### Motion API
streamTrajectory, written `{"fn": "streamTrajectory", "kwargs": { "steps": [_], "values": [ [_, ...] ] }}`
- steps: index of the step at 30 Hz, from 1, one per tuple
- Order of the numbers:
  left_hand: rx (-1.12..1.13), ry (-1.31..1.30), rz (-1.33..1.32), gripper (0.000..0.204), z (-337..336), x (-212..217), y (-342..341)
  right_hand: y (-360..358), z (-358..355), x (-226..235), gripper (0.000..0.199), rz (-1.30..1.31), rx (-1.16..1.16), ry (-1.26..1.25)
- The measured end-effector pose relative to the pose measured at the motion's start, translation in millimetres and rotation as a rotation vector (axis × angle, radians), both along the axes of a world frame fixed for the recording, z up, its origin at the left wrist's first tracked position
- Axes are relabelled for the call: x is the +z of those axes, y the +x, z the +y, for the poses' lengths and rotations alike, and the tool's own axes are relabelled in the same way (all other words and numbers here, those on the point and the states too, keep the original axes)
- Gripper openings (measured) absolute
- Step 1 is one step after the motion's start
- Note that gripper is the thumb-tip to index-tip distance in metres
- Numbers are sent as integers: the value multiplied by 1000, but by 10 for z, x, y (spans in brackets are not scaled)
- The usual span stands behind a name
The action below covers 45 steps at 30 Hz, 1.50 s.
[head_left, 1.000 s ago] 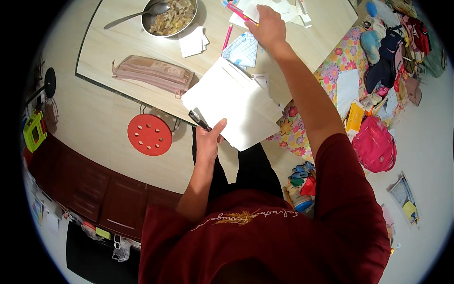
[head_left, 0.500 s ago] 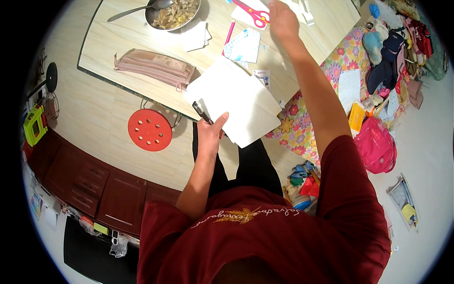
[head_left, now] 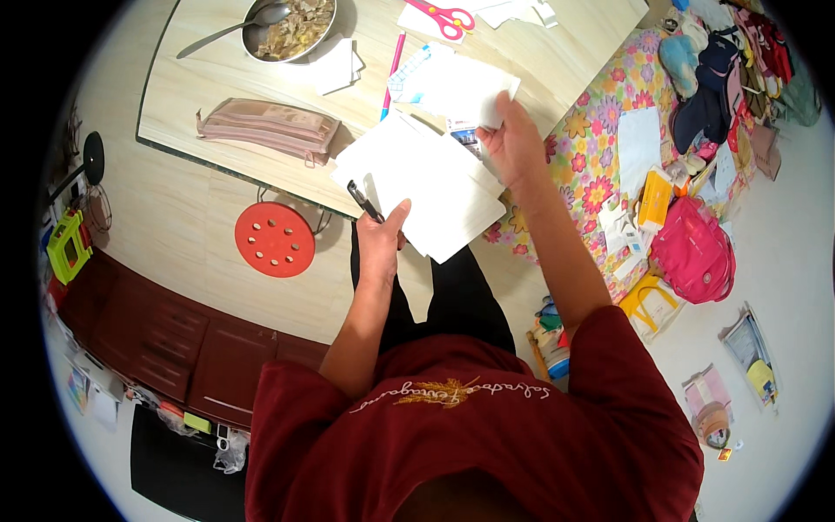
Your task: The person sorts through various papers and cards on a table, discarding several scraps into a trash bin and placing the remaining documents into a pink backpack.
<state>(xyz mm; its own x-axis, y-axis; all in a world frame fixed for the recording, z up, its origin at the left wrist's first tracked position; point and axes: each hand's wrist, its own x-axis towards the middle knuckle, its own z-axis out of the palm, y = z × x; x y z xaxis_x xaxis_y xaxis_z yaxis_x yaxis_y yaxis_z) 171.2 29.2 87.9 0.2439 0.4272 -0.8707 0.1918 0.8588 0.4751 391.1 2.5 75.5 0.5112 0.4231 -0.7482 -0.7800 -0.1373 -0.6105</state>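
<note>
My left hand (head_left: pixel 379 244) is closed at the table's near edge, holding a black pen (head_left: pixel 364 200) and the near corner of a stack of white paper sheets (head_left: pixel 426 187). Part of the stack rests on the table and part sticks out over the edge above my legs. Farther right, my right hand (head_left: pixel 515 143) pinches a smaller white piece of paper (head_left: pixel 474 85) by its right side, just beyond the stack. Under and beside that piece lie a blue-patterned paper scrap (head_left: pixel 410 74) and a small printed card (head_left: pixel 465 137), partly covered.
A metal bowl of food (head_left: pixel 300 35) with a spoon stands far left. Pink scissors (head_left: pixel 444 19), a pink marker (head_left: pixel 393 74), small white papers (head_left: pixel 332 68) and a pink pencil case (head_left: pixel 270 129) lie on the table. A red stool (head_left: pixel 274 239) is at the left; a flowered cloth (head_left: pixel 600 130) lies right.
My right hand has come back from the far scissors area toward me, and a white piece of paper is now in it. My left hand keeps the pen and stack.
</note>
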Motion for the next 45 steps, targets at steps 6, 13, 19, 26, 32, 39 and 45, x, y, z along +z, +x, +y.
{"fn": "streamTrajectory", "kwargs": {
  "steps": [6, 13, 19, 26, 32, 39, 45],
  "values": [
    [-40, 10, -21, 14, 50, 114, 66, -392, -273, 136, 21, -396, 478, -78],
    [33, 9, -209, 28, 170, 100, 15, -344, -397, 283, 18, -873, 860, 97],
    [69, -135, -320, 32, 383, 169, -56, -310, -384, 350, 26, -1037, 921, 222],
    [45, -142, -321, 32, 422, 125, -36, -265, -322, 372, 23, -1126, 1040, 248],
    [-27, -127, -352, 35, 427, 57, -64, -266, -357, 313, 26, -985, 1131, 158],
    [78, -87, -274, 38, 446, 99, 10, -207, -314, 397, 47, -532, 1190, 173],
    [46, -76, -310, 42, 466, 11, -64, -97, -271, 454, 64, -54, 1159, 250]
  ]
}}
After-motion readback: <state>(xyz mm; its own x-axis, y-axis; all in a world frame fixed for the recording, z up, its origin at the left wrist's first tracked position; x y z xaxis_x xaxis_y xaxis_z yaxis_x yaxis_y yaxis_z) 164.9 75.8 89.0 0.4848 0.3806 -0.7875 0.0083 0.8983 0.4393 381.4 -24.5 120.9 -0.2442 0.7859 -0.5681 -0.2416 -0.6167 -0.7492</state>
